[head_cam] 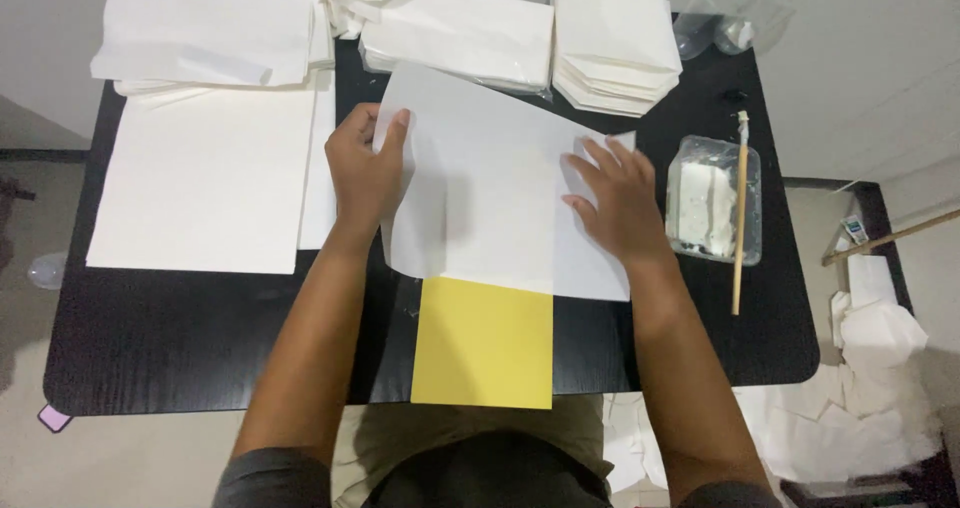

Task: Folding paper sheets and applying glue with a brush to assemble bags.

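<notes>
My fingers lay flat and spread — gripping nothing — as my left hand pinned the white sheet near its upper left edge and my right hand pressed its folded right flap. The sheet sat mid-table over a yellow card. A clean crease, I judged, called for aligned edges and firm, even pressure — no sliding.

paper stacks | plastic tray (white paste, perhaps) | brush | black table
</notes>
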